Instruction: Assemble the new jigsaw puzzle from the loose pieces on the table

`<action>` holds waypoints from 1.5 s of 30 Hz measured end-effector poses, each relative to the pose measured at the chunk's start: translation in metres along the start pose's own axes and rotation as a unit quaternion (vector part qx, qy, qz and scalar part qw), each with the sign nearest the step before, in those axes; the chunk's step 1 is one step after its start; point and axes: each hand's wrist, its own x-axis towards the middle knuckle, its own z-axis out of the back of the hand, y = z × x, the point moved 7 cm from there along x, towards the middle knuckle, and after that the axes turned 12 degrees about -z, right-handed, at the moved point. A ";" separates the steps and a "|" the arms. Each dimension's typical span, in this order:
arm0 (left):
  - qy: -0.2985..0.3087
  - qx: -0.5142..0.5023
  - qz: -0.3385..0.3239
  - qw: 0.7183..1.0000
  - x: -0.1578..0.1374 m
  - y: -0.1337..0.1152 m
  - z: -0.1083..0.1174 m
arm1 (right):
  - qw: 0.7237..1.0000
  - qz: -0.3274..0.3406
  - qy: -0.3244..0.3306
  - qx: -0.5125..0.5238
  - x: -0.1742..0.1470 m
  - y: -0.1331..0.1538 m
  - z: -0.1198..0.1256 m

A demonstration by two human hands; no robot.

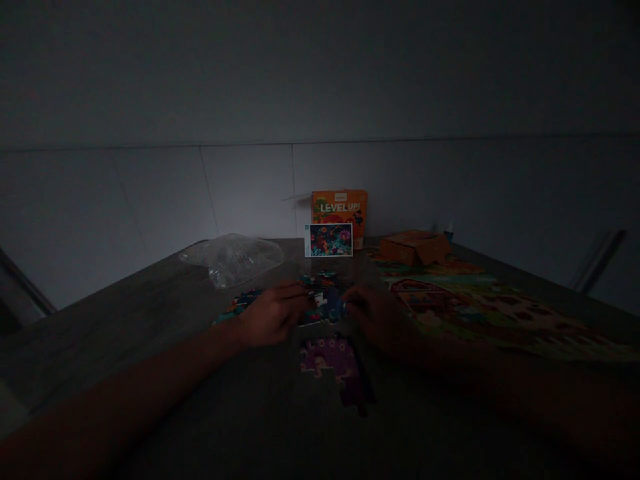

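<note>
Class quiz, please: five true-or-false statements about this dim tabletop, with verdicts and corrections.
1. A small rectangular white-edged picture card stands before the upright orange LEVEL UP! cardboard box. True.
2. A crumpled clear plastic bag lies right of the card. False: the bag lies left of it.
3. The bare left hand is on the bag. False: it is at the heap of dark multicoloured flat puzzle pieces.
4. An L-shaped purple puzzle section lies nearer the camera than that heap. True.
5. The box is blue. False: orange.

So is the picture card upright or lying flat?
Upright: the picture card stands with its printed side facing the camera, in front of the orange LEVEL UP! box.
</note>
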 end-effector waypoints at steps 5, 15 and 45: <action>-0.077 -0.014 0.062 0.995 -0.004 0.005 0.010 | 0.994 0.107 -0.018 0.010 -0.008 0.018 0.006; 0.021 -0.107 -0.026 0.994 0.004 -0.023 -0.004 | 0.979 0.160 0.129 -0.001 -0.014 0.015 -0.018; 0.140 -0.067 0.067 0.986 -0.007 0.003 -0.027 | 0.968 0.007 0.077 -0.240 0.001 -0.007 -0.018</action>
